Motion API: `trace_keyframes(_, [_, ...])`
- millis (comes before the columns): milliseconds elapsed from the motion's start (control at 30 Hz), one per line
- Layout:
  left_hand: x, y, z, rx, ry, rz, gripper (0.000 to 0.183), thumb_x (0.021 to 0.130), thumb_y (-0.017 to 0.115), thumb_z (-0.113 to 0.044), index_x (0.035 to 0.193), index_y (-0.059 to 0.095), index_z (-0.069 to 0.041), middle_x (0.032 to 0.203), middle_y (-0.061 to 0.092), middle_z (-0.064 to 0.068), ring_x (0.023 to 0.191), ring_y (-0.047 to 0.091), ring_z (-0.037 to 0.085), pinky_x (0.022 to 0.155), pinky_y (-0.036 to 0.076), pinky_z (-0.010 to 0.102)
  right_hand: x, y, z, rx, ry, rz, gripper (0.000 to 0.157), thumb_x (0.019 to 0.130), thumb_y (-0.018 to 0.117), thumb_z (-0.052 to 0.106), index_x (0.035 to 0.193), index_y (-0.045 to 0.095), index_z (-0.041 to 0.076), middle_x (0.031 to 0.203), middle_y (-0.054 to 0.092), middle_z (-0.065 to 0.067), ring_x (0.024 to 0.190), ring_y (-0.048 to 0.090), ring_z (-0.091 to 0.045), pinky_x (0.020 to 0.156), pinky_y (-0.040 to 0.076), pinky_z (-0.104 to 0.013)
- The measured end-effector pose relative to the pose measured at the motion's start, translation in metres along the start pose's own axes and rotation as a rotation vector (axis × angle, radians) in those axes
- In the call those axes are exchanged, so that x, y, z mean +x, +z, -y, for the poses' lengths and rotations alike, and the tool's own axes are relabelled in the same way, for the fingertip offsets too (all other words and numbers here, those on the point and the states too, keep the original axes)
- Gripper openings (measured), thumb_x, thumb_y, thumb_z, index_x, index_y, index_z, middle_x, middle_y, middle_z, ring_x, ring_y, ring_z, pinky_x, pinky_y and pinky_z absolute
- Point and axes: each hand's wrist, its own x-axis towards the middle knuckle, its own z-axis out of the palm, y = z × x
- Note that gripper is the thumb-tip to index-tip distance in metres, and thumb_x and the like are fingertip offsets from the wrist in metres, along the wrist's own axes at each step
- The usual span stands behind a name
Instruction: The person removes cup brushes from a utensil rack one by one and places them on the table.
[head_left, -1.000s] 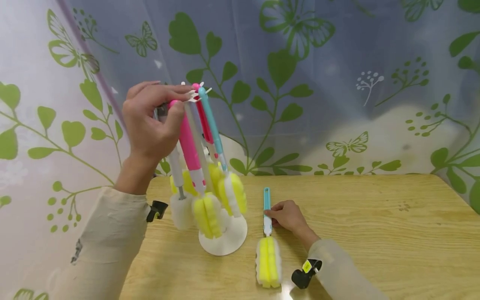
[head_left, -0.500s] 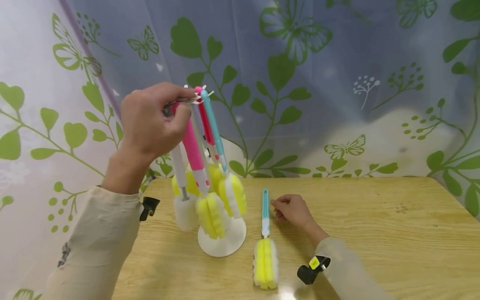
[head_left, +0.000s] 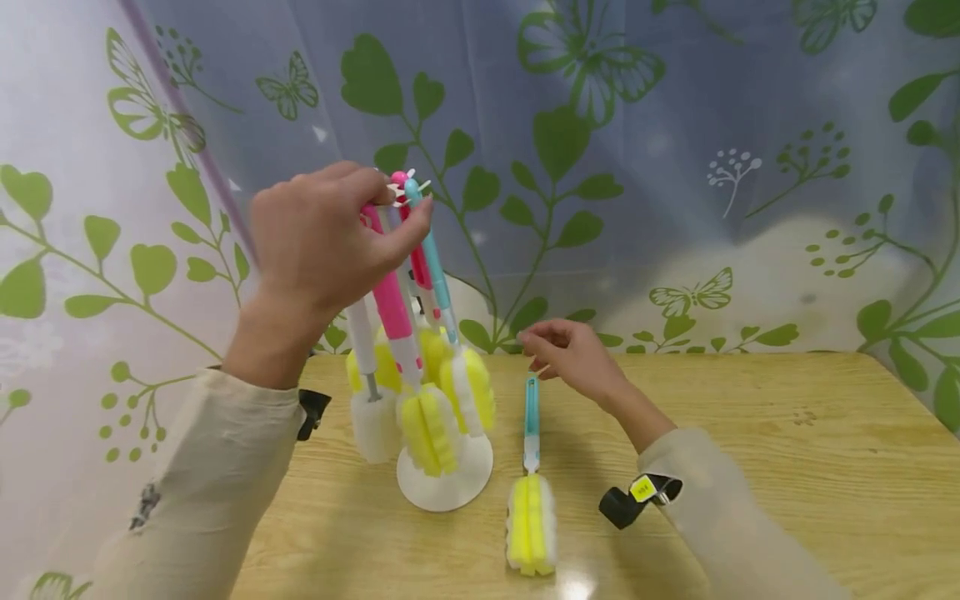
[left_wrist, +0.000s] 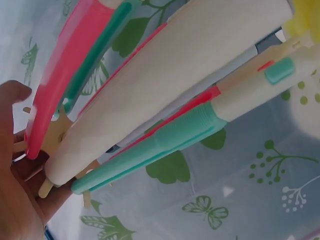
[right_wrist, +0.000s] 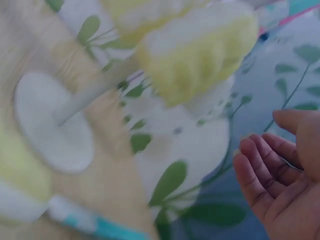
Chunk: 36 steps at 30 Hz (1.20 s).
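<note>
My left hand [head_left: 322,233] is at the top of a white brush stand [head_left: 446,487], its fingers against the small hooks and the thumb spread away. From those hooks hang several sponge brushes: a pink-handled brush [head_left: 393,312], a teal-handled brush [head_left: 437,271] and a white-handled brush [head_left: 360,342] among them. In the left wrist view, fingers reach behind the hook plate [left_wrist: 54,132] near the handle ends. My right hand [head_left: 573,358] hovers beyond the handle end of a teal-and-white sponge brush [head_left: 531,508] lying on the table. Its fingers are loosely bent around nothing.
The wooden table [head_left: 720,450] runs to a patterned curtain [head_left: 480,83] at its back edge. The stand's round base stands left of the lying brush.
My right hand has left the lying brush's handle and moved up and away from me. My left hand's thumb has moved off the pink handle's end towards the teal one.
</note>
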Motion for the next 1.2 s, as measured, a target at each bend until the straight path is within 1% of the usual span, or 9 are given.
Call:
trace_keyframes(133, [0.000,0.003,-0.005,0.023,-0.048,-0.017,0.034,0.084,0.060,-0.033,0.062,0.064,-0.007,0.058,0.060,0.002,0.038,0.038,0.019,0.040,0.022,0.032,0.004,0.004,0.030,0.008,-0.100,0.022,0.040,0.094,0.059,0.032,0.120,0.060,0.002,0.103,0.065,-0.011,0.088,0.064,-0.027,0.074,0.054,-0.036])
trace_keyframes(267, [-0.001,0.006,-0.009,0.047,-0.083,-0.050,0.028,0.081,0.058,-0.025,0.061,0.063,-0.007,0.057,0.059,0.003,0.039,0.040,0.021,0.041,0.022,0.033,0.007,0.013,0.057,0.016,-0.202,0.031,0.036,0.093,0.061,0.031,0.119,0.063,0.007,0.106,0.066,-0.007,0.092,0.063,-0.023,0.077,0.053,-0.037])
trace_keyframes(400, [-0.002,0.009,-0.013,0.113,-0.081,-0.054,0.026,0.082,0.056,-0.022,0.061,0.060,-0.006,0.055,0.055,0.005,0.038,0.037,0.020,0.040,0.021,0.031,0.010,0.027,0.077,-0.069,-0.284,0.023,0.036,0.090,0.065,0.031,0.120,0.064,0.011,0.106,0.067,0.000,0.093,0.063,-0.017,0.080,0.050,-0.035])
trace_keyframes(500, [-0.003,0.011,-0.016,0.134,-0.085,-0.060,0.026,0.082,0.055,-0.020,0.062,0.059,-0.005,0.051,0.048,0.005,0.038,0.031,0.020,0.040,0.020,0.031,0.014,0.036,0.087,-0.141,-0.326,0.005,0.038,0.087,0.068,0.033,0.120,0.064,0.015,0.104,0.066,0.005,0.091,0.063,-0.012,0.081,0.050,-0.033])
trace_keyframes(633, [-0.004,0.012,-0.017,0.146,-0.087,-0.070,0.026,0.083,0.053,-0.019,0.062,0.058,-0.004,0.050,0.043,0.005,0.039,0.028,0.021,0.040,0.020,0.031,0.017,0.045,0.094,-0.154,-0.353,-0.014,0.037,0.086,0.070,0.032,0.118,0.064,0.014,0.102,0.066,0.006,0.089,0.063,-0.009,0.081,0.050,-0.032])
trace_keyframes(800, [-0.004,0.011,-0.018,0.173,-0.070,-0.079,0.026,0.084,0.053,-0.017,0.061,0.057,-0.005,0.049,0.042,0.004,0.039,0.028,0.020,0.040,0.020,0.030,0.021,0.050,0.097,-0.128,-0.346,-0.027,0.035,0.087,0.069,0.029,0.117,0.064,0.012,0.103,0.067,0.005,0.089,0.063,-0.009,0.081,0.050,-0.030])
trace_keyframes(1000, [-0.005,0.013,-0.020,0.170,-0.073,-0.098,0.025,0.084,0.052,-0.016,0.062,0.057,-0.005,0.050,0.044,0.005,0.039,0.029,0.019,0.039,0.020,0.030,0.021,0.051,0.096,-0.081,-0.331,-0.037,0.031,0.087,0.069,0.026,0.115,0.066,0.011,0.101,0.069,0.004,0.085,0.066,-0.012,0.078,0.051,-0.030])
trace_keyframes(1200, [-0.005,0.016,-0.018,0.161,-0.072,-0.105,0.026,0.084,0.052,-0.017,0.062,0.056,-0.005,0.050,0.043,0.005,0.039,0.029,0.019,0.040,0.020,0.030,0.021,0.050,0.096,-0.032,-0.335,-0.042,0.028,0.086,0.070,0.022,0.111,0.068,0.008,0.098,0.070,0.001,0.084,0.067,-0.014,0.078,0.051,-0.031])
